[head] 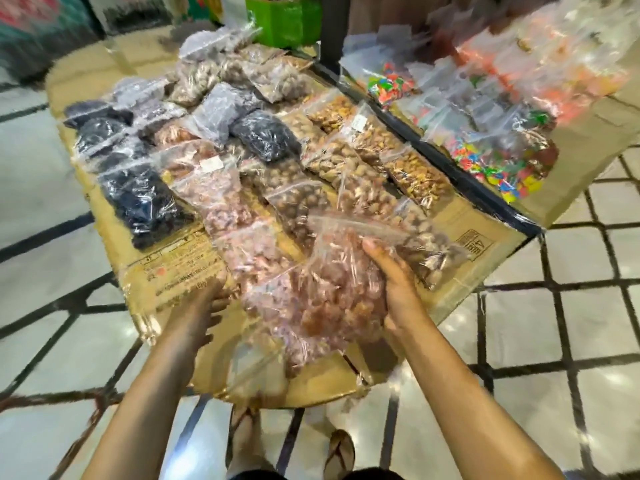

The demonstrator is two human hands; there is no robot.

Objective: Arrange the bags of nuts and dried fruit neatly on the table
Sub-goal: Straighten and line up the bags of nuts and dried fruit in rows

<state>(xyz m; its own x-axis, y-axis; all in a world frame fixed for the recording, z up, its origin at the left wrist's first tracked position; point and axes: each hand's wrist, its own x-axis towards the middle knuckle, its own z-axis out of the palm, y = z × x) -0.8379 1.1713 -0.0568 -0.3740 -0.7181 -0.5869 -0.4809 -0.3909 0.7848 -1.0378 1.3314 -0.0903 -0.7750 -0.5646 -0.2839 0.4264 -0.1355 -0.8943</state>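
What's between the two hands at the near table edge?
In the head view, a clear bag of orange-brown dried fruit fills the gap between left hand and right hand; both hands touch it.

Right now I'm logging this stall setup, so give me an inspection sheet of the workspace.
Surface: table covered in flattened cardboard.
Job's things: clear bags in rows; dark fruit bags on the left, nut bags on the right.
Clutter: colourful candy bags on the adjoining table; green box at the far end.
Hands: right hand grips a reddish-brown bag; left hand open, at the pink bag's edge.
Cables: nothing seen.
Surroundings: tiled floor.
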